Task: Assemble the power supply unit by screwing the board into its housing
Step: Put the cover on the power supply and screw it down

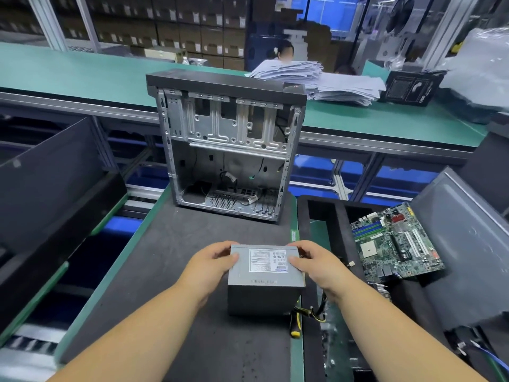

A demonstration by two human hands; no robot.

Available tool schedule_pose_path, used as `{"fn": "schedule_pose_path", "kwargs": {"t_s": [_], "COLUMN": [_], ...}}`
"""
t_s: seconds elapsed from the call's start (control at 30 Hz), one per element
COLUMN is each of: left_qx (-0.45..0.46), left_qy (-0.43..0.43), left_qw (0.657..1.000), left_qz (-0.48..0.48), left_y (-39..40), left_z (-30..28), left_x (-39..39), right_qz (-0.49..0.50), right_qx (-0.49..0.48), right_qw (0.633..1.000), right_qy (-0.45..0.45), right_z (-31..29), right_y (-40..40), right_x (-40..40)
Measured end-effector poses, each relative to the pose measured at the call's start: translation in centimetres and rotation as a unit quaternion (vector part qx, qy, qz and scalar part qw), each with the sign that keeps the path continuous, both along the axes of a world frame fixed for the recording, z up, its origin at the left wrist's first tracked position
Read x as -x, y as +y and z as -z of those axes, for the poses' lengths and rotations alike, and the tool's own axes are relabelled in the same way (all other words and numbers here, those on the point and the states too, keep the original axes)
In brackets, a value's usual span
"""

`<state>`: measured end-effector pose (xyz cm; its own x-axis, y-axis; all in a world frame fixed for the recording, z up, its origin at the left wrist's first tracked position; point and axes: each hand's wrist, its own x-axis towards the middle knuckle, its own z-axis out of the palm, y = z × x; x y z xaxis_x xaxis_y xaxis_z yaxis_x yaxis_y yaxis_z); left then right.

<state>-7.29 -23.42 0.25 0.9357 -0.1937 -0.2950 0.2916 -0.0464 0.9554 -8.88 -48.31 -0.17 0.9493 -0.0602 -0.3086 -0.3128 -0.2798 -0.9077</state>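
A grey power supply unit [265,282] with a white label on top stands on the dark mat [170,271] in front of me. My left hand [209,267] grips its left top edge and my right hand [314,264] grips its right top edge. Yellow and black cables [311,312] trail from its lower right. Beyond it an open computer case [228,150] stands upright, side panel off, its metal inside showing. A green motherboard [396,241] lies tilted in a black tray [325,213] to the right. A screwdriver with a yellow and black handle [294,325] lies by the unit.
Black side panels lean at the left [49,172] and at the right [462,230]. A long green bench [82,75] crosses behind, carrying paper stacks [316,78] and a black box [410,88]. A person sits beyond it. Rails and blue bins lie below.
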Motion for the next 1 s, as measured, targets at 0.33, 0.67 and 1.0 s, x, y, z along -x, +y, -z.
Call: {"fn": "schedule_pose_path", "kwargs": {"t_s": [0.33,0.67,1.0], "left_qx": [-0.029,-0.544,-0.569], "left_qy": [-0.047,-0.336,-0.274], "left_qw": [0.998,0.724,0.74], "left_qz": [0.039,0.259,0.232], "left_y": [0.0,-4.7,-5.8], "left_z": [0.2,-1.6,-1.9], "left_x": [0.2,-0.5,-1.7], "right_qz": [0.014,-0.009,0.014], "right_qx": [-0.034,-0.014,0.097], "right_qw": [0.999,0.999,0.987], "right_qy": [-0.014,-0.045,-0.127], "right_z": [-0.1,0.3,0.0], "right_y": [0.3,0.0,-3.8], "right_x": [0.2,0.7,1.0]}}
